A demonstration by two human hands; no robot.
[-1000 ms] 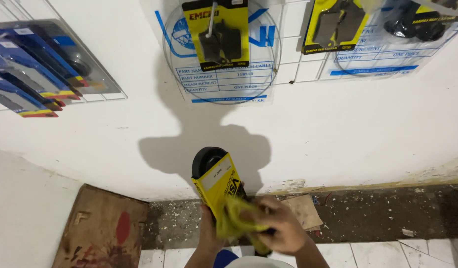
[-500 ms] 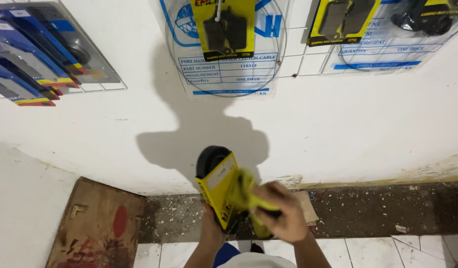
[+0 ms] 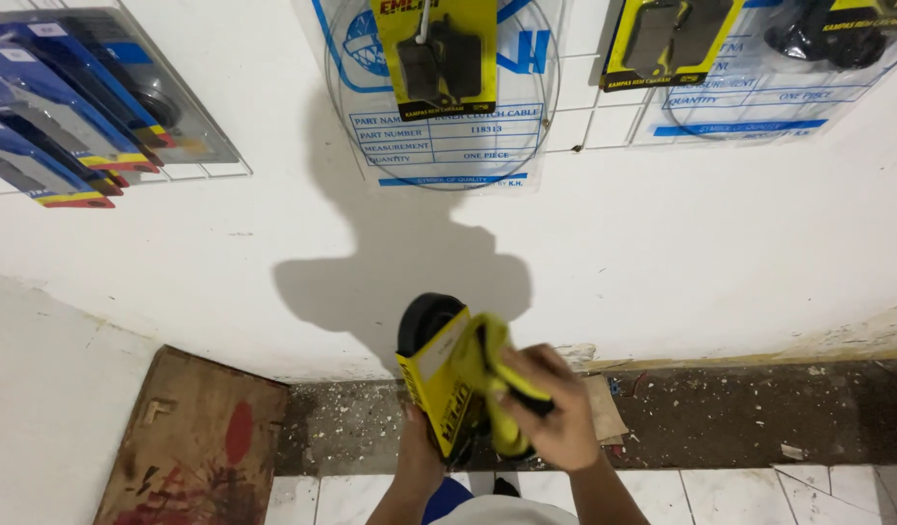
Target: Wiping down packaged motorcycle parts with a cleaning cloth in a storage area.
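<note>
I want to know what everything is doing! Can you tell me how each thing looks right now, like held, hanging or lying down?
Left hand: gripping the yellow package from below.
Right hand: pressing a yellow cloth on the package.
Yellow package: held up, tilted, a black round part showing at its top.
Yellow cloth: bunched, draped over the package.
Packaged parts: hanging on the wall rack.
Wooden board: lying flat on the floor.

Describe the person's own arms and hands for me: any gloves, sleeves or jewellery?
Both forearms are bare, with no sleeve in view. The left hand and right hand wear no gloves. No ring, watch or bracelet shows on the visible fingers or wrists.
</note>
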